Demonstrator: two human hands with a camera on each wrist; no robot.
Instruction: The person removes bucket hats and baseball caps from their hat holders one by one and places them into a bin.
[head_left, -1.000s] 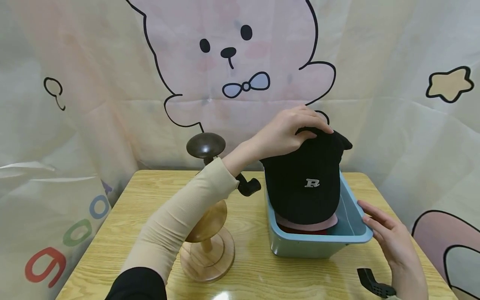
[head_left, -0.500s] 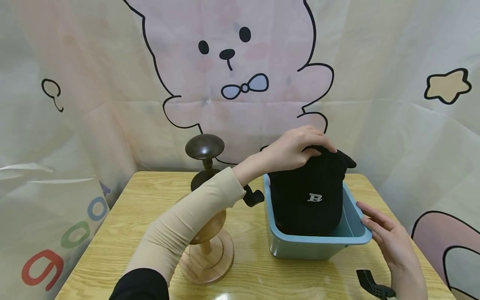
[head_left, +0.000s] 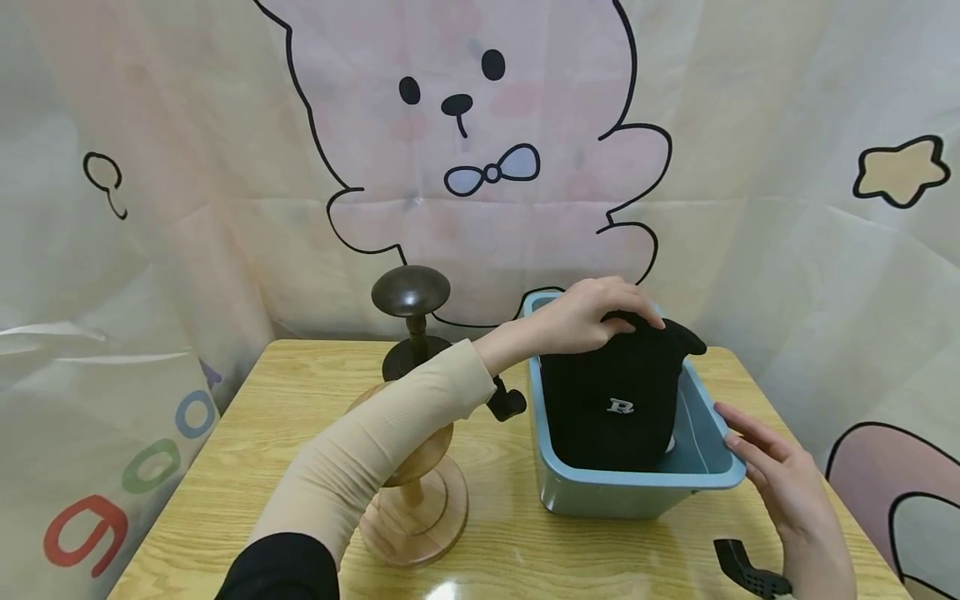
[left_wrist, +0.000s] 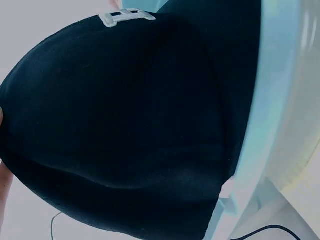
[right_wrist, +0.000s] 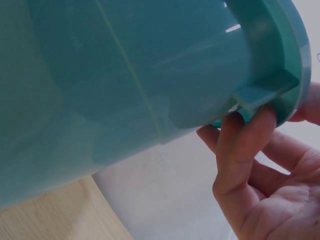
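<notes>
My left hand (head_left: 600, 315) pinches the top of a black cap (head_left: 626, 437) with a white letter R on its front. The cap's lower part is inside a light blue plastic bin (head_left: 705, 425), a sliver of something pale showing beside it. In the left wrist view the black cap (left_wrist: 125, 110) fills most of the picture, close against the bin's rim (left_wrist: 275, 65). My right hand (head_left: 798, 492) grips the bin's near right corner. From the right wrist view, fingers (right_wrist: 235, 160) curl under the rim of the bin (right_wrist: 125, 65).
Left of the bin, a dark hat stand (head_left: 411, 292) with a round top stands behind a light wooden one (head_left: 412, 521), partly covered by my left sleeve (head_left: 375, 442). All stand on a wood-grain table (head_left: 525, 550). A printed curtain (head_left: 757, 150) hangs close behind.
My left hand has lowered the black cap deeper into the bin; the pink and red brims seen below it earlier are now mostly covered. My right hand has stayed on the rim.
</notes>
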